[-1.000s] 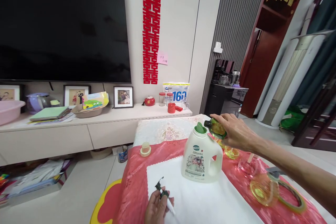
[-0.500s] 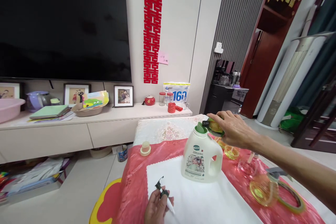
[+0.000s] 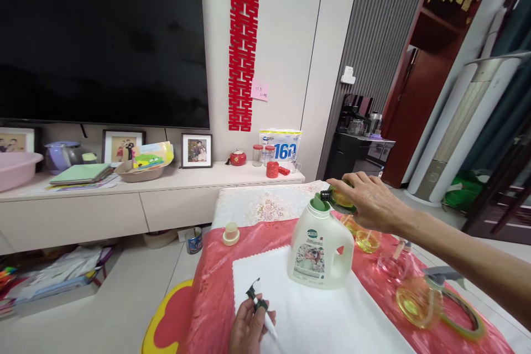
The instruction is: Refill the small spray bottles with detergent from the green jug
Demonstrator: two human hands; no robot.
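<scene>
My right hand [image 3: 373,202] is wrapped round a green bottle [image 3: 343,199] tipped on its side. The bottle's black neck rests at the green spout in the mouth of a white detergent jug [image 3: 321,249], which stands upright. Whether liquid is flowing cannot be seen. Low in the view, my left hand [image 3: 249,323] grips a dark pump head [image 3: 259,303] with a white tube pointing down to the right. A cream cap [image 3: 231,234] sits on the table, left of the jug.
A white cloth [image 3: 265,265] lies over the red table cover [image 3: 215,287]. On the right stand a yellow pump bottle [image 3: 418,301], a pink one [image 3: 396,260], a yellow one [image 3: 368,240] and a roll of tape [image 3: 464,315]. A yellow-and-red stool [image 3: 172,321] is beside the table.
The camera view has shifted slightly. Both hands keep their holds, and the bottle stays tilted at the jug's mouth.
</scene>
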